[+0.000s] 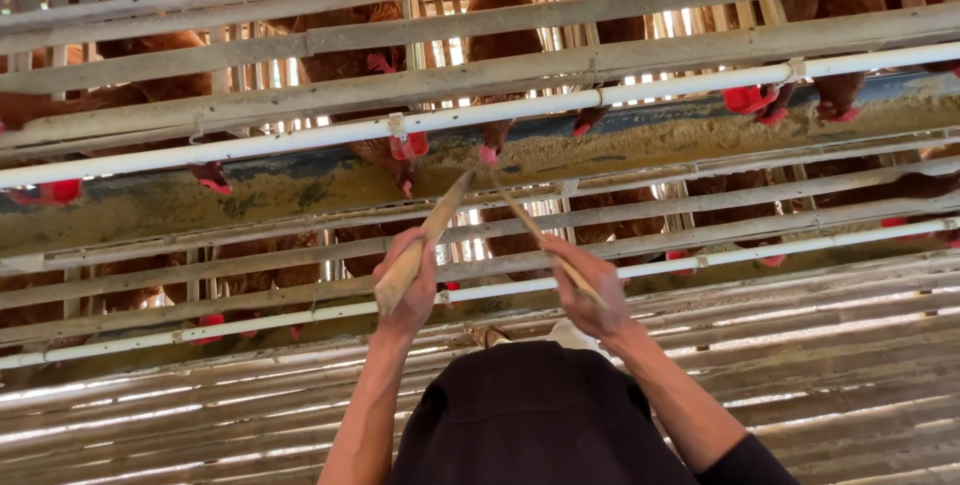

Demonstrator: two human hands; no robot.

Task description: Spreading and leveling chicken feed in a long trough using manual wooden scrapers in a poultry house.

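Observation:
My left hand (408,290) is closed around a flat, wide bamboo stick (432,225). Its tip points up toward the feed trough (250,195). My right hand (590,295) grips a thinner bamboo stick (520,215), which slants up and left. The two tips almost meet just below the yellowish feed (620,145) in the trough. A brown hen (345,65) with a red comb pokes its head through the slats right above the tips. A black cloth (530,415) fills the lower middle between my forearms.
Rows of wooden slat cages (500,20) hold several brown hens. Two white pipes (300,140) (760,250) run along the cage fronts. A second row of hens (260,280) sits lower down. Slatted bamboo flooring (850,365) lies at the lower right.

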